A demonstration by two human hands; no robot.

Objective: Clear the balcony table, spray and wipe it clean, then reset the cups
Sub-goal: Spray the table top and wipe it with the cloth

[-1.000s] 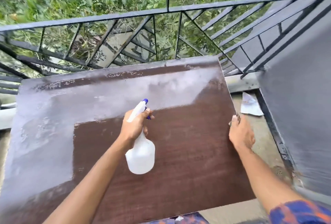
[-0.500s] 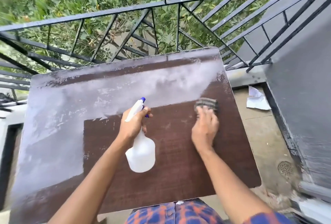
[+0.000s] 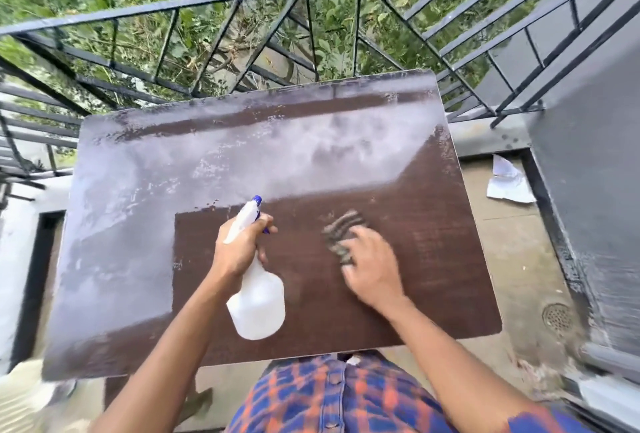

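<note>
Head view: balcony table (image 3: 433,294) — bare of cups, dusty grey along far and left edges. Left hand (image 3: 239,249) gripping spray bottle (image 3: 258,304) mid-surface; right hand (image 3: 372,273) pressed flat on wiping cloth (image 3: 341,230). Step: wiping. Next — cloth toward far-left haze.
</note>
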